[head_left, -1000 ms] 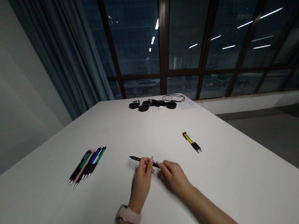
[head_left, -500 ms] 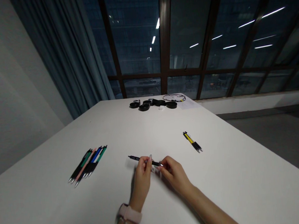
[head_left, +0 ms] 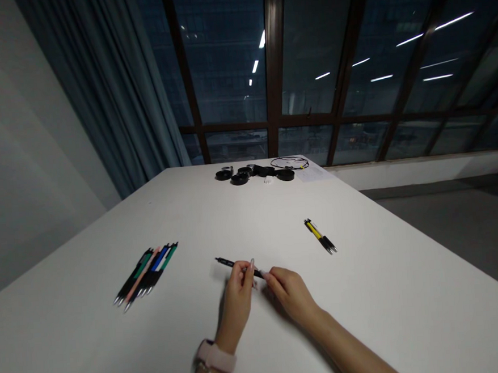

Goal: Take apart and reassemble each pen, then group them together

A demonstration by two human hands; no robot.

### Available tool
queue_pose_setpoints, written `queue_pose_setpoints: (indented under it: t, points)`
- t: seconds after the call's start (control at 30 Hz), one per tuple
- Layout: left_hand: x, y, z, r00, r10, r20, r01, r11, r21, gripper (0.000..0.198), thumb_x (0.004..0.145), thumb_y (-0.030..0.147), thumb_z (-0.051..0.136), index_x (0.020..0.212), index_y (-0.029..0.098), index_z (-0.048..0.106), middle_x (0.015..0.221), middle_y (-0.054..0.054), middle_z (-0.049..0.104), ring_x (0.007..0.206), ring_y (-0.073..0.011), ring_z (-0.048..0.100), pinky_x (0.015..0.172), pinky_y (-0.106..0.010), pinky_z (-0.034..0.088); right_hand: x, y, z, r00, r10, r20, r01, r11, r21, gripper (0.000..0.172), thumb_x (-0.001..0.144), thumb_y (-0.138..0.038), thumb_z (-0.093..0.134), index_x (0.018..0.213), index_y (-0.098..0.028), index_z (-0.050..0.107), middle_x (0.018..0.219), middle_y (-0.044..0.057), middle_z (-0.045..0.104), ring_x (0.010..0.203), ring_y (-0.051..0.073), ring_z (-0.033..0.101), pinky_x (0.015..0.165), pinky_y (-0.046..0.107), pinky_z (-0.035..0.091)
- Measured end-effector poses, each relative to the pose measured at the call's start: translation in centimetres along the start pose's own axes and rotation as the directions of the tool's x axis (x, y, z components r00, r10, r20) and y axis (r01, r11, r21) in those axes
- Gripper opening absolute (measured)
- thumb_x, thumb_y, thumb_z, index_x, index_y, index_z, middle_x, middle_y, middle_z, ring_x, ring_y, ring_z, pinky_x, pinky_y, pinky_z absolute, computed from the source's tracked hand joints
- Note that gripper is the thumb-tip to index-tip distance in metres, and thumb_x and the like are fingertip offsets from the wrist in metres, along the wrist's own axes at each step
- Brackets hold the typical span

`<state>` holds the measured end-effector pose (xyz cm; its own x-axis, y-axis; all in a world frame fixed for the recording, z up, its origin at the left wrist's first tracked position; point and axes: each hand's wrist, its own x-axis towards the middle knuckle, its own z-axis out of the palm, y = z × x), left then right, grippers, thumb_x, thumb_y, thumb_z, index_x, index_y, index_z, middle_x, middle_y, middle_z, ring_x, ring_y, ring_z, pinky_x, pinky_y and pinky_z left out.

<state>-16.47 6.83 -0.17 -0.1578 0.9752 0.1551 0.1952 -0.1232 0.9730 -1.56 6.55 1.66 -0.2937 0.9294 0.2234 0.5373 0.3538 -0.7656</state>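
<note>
A black pen (head_left: 226, 262) is held just above the white table (head_left: 367, 292), pointing left and slightly away from me. My left hand (head_left: 236, 298) pinches the pen's middle with its fingers closed. My right hand (head_left: 291, 293) grips the pen's right end, fingers curled. A pale watch sits on my left wrist. To the left lies a row of several pens (head_left: 146, 271) with green, pink and blue barrels. Two pens, one yellow (head_left: 319, 235), lie to the right of my hands.
At the table's far edge sit black round items (head_left: 240, 176), a thin cable (head_left: 289, 162) and a sheet of paper (head_left: 312, 173). Dark windows and a grey curtain (head_left: 110, 94) stand behind the table. The floor drops away on the right.
Both hands stay on the black pen, with only small shifts of the fingers. The other pens have not moved.
</note>
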Motion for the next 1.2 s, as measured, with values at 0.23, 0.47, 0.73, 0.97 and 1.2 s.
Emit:
queue_pose_setpoints:
  t: [0.23,0.47,0.73,0.97,1.2]
  points:
    - [-0.07,-0.12,0.04,1.000,-0.008,0.003,0.008,1.000,0.007,0.034,0.086,0.056,0.048,0.084,0.022,0.050,0.059,0.007,0.044,0.054,-0.0128,0.044,0.054,-0.024,0.035,-0.07,0.14,0.27,0.998,0.051,0.029,-0.053,0.997,0.062,0.051,0.099,-0.047,0.028,0.063,-0.020,0.051,0.059,-0.001,0.059,0.056,0.012,0.053,0.059,0.022,0.036]
    - [0.12,-0.07,0.03,1.000,-0.011,-0.018,0.010,1.000,-0.021,0.035,0.084,0.056,0.049,0.083,0.022,0.050,0.060,0.007,0.045,0.056,-0.0130,0.045,0.054,-0.024,0.036,-0.25,-0.47,-0.20,0.998,0.027,0.054,-0.028,0.999,0.019,0.040,0.099,-0.042,0.033,0.072,-0.021,0.054,0.068,0.001,0.063,0.064,0.014,0.058,0.062,0.022,0.037]
    - [0.29,0.24,0.04,0.999,-0.038,-0.034,0.036,0.998,-0.041,0.038,0.082,0.060,0.049,0.081,0.021,0.050,0.059,0.006,0.045,0.054,-0.0129,0.045,0.052,-0.024,0.034,-0.37,-0.38,-0.12,0.999,0.032,-0.027,-0.032,0.999,-0.008,0.017,0.094,-0.034,0.044,0.094,-0.020,0.053,0.071,0.000,0.062,0.060,0.014,0.055,0.058,0.022,0.035]
    - [-0.04,-0.25,0.13,1.000,-0.019,0.005,0.019,1.000,-0.005,0.035,0.084,0.057,0.050,0.083,0.022,0.050,0.059,0.007,0.046,0.055,-0.0135,0.046,0.054,-0.024,0.036,0.03,0.07,-0.04,0.999,0.054,-0.005,-0.054,0.998,0.011,0.041,0.097,-0.041,0.036,0.065,-0.020,0.050,0.062,0.000,0.059,0.059,0.013,0.053,0.058,0.022,0.034]
    - [0.20,0.09,-0.05,0.999,-0.025,-0.047,0.022,0.999,-0.048,0.036,0.083,0.057,0.051,0.083,0.022,0.051,0.060,0.007,0.045,0.055,-0.0131,0.046,0.054,-0.024,0.037,-0.32,-0.72,-0.62,0.998,-0.013,0.065,0.010,0.999,0.037,0.030,0.096,-0.035,0.039,0.076,-0.020,0.055,0.070,0.000,0.062,0.065,0.013,0.055,0.062,0.022,0.036]
